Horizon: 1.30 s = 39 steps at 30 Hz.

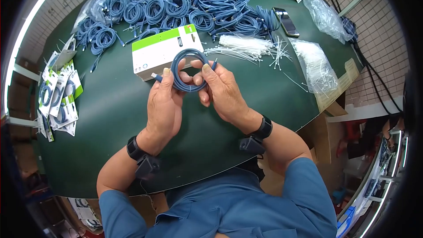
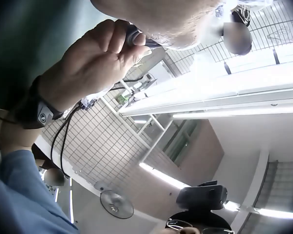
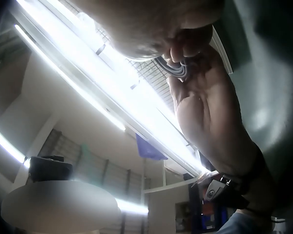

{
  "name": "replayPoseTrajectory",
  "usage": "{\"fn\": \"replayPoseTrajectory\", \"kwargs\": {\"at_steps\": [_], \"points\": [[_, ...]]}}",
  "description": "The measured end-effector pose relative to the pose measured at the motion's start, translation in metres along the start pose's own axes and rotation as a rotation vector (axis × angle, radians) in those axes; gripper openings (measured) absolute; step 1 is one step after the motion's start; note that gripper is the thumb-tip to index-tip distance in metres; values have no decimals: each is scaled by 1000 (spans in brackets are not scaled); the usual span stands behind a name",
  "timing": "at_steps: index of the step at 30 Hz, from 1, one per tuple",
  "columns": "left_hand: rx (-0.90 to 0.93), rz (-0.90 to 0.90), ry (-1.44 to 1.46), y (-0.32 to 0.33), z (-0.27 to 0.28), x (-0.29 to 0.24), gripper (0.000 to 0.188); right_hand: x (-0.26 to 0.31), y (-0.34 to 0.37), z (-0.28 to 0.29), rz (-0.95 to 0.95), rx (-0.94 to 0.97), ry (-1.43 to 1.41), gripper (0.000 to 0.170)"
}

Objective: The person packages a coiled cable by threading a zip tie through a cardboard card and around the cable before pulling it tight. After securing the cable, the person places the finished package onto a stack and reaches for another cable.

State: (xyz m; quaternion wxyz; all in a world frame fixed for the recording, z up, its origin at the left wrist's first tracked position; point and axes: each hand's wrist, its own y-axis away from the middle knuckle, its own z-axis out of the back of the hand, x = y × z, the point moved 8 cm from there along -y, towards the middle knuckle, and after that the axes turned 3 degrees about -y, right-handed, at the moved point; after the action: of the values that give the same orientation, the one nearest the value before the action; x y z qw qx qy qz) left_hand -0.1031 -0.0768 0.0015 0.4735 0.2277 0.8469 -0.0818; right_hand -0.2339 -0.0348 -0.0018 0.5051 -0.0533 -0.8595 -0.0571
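A coiled blue cable point(image 1: 190, 89) is held up between both hands over the green table, its loop facing the head camera. My left hand point(image 1: 164, 105) grips the coil's left side, thumb in front, with a plug end point(image 1: 156, 77) sticking out past the thumb. On the opposite side my right hand point(image 1: 227, 92) pinches the coil between thumb and curled fingers; the other cable end point(image 1: 214, 64) points up beside the thumb. Just behind the coil lies a white and green box point(image 1: 152, 55). In the right wrist view, part of the coil point(image 3: 173, 68) shows between the fingers.
Many coiled blue cables point(image 1: 176, 6) are heaped along the far side. White cable ties point(image 1: 244, 47) lie right of the box, near a bag of ties point(image 1: 315, 66) and a phone point(image 1: 286, 21). Carded cable packs point(image 1: 59, 92) are piled at the left edge.
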Motion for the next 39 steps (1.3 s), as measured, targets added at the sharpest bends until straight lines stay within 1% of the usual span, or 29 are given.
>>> {"fn": "replayPoseTrajectory", "kwargs": {"at_steps": [2, 5, 6, 9, 14, 17, 18, 21, 22, 25, 26, 29, 30, 33, 34, 37, 39], "points": [[-38, 33, 35, -2, 8, 8, 48, -6, -1, 4, -33, -3, 19, 40], [14, 12, 88, -3, 11, 13, 52, -8, -3, 3, -46, 60, 148, 44], [10, 27, 80, -4, 13, 13, 52, -8, -4, 5, -54, 51, 135, 44], [139, 31, 109, -5, 7, 4, 56, -4, -4, 2, -68, 78, 210, 47], [173, 79, 150, -10, 13, -4, 59, -8, -2, -3, -119, 112, 214, 49], [183, 308, -37, -19, 16, -4, 57, -13, -4, -2, -152, 216, 302, 49], [180, 308, -35, -21, 20, -6, 57, -15, -4, -3, -155, 218, 304, 49], [307, 331, -210, -21, 18, -11, 54, -15, -2, -8, -118, 242, 354, 48], [304, 327, -204, -19, 17, -11, 54, -15, -2, -8, -122, 246, 359, 48], [150, 419, -136, -12, 17, -7, 48, -16, -1, -8, -135, 285, 431, 48], [145, 416, -130, -12, 20, -4, 48, -18, -1, -9, -140, 291, 435, 48], [145, 436, 6, -16, 30, 15, 42, -22, -1, -4, -159, 224, 459, 49], [143, 433, 10, -16, 31, 15, 42, -21, 0, -5, -161, 227, 463, 49], [53, 358, -95, -18, 36, 15, 35, -11, -2, -4, -85, 162, 441, 49], [48, 354, -87, -17, 36, 14, 35, -11, -2, -5, -89, 169, 447, 49], [123, 353, -116, -15, 28, 6, 31, -9, -3, -5, -65, 134, 412, 46], [134, 342, -159, -12, 25, 5, 30, -14, -4, -2, -94, 149, 428, 44]]}}
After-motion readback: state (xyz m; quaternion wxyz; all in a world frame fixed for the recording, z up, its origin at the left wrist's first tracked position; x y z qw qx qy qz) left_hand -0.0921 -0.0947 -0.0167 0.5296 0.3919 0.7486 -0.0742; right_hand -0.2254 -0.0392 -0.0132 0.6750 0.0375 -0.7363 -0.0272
